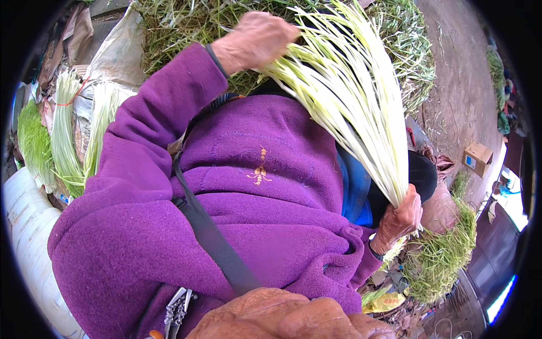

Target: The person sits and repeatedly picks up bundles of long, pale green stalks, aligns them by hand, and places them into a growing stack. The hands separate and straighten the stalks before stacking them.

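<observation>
A fanned bunch of long, pale vegetable stalks point(355, 106), resembling blanched chives, slants across my right side. My right hand point(398, 216) grips its gathered white lower ends beside my waist. The yellow-green tips spread forward, away from my body. My left hand point(256, 40) is blurred, with its fingers curled beside the bunch's left edge. Whether any leaves are pinched in it cannot be told. Beneath and beyond that hand lies a broad heap of loose green and withered leaves point(182, 34).
At the left lie a red-banded bundle of stalks point(65, 118), another pale bundle point(101, 114) and a greener one point(34, 144). A white ribbed object point(34, 224) sits below them. Rightward are a cardboard box point(476, 159), a leaf pile point(440, 258) and a yellow bag point(387, 301).
</observation>
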A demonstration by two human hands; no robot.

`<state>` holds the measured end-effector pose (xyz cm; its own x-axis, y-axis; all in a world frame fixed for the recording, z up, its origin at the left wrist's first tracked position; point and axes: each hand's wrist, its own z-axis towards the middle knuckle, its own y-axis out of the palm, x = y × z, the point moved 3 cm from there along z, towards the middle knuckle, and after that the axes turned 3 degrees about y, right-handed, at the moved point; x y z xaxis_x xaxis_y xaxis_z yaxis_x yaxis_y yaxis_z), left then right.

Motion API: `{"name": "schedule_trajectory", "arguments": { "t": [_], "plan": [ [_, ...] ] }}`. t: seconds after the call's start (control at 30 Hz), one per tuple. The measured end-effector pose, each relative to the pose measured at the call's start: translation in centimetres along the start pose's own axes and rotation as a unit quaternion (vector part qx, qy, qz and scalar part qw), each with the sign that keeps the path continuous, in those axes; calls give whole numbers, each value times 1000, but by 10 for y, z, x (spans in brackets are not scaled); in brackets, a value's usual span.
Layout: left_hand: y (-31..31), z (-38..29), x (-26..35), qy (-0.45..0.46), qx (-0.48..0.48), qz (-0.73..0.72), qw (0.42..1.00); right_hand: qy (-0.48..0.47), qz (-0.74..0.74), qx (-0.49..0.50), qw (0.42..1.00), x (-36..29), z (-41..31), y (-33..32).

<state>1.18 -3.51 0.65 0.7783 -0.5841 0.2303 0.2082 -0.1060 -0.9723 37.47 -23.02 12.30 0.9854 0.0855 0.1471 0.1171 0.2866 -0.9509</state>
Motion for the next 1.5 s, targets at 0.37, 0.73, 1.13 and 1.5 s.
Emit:
{"name": "schedule_trajectory", "arguments": {
  "t": [0.37, 0.73, 1.13, 1.5],
  "plan": [
    [-13, -61, -64, -98, 86, -4, 991, 0, -25, 2, 1000, 0, 0, 0],
    [-53, -68, 73, 147, 144, -219, 954, -5, -23, 6, 1000, 1, -1, 0],
    [-43, -55, 90, 155, 138, -132, 969, -6, -16, 20, 1000, -2, 1, -2],
    [-34, -58, 70, 102, 134, -59, 984, -10, -6, 12, 1000, 0, -2, -1]
  ]
}}
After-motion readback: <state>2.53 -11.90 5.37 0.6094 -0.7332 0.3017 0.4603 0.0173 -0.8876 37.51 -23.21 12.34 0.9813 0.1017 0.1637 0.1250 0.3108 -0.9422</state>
